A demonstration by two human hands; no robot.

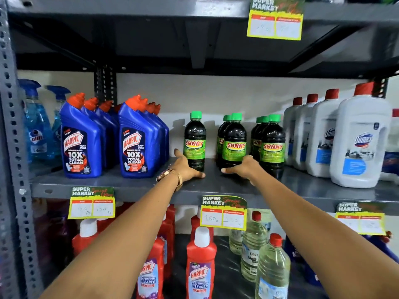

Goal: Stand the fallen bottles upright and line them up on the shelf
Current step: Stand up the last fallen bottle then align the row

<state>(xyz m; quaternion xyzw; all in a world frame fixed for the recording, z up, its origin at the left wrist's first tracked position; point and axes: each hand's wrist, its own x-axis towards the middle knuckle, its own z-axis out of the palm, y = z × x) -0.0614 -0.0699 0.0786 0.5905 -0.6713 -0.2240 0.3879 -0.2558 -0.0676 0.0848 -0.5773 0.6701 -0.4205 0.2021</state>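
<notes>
On the grey metal shelf (216,184) I see glossy blue Harpic bottles (82,143) at left; my left hand (185,167) cups the base of a lone upright dark Sunny bottle (195,141), my right hand (244,167) wraps the middle Sunny bottle (234,141), white Domex jugs (360,139) rightmost

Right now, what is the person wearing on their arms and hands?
Both forearms are bare, with no sleeves in view and no gloves. The left hand has a rose-gold coloured wristwatch with a metal link band at the wrist. The right hand shows no watch or bracelet, and no rings can be made out on the fingers.
</notes>
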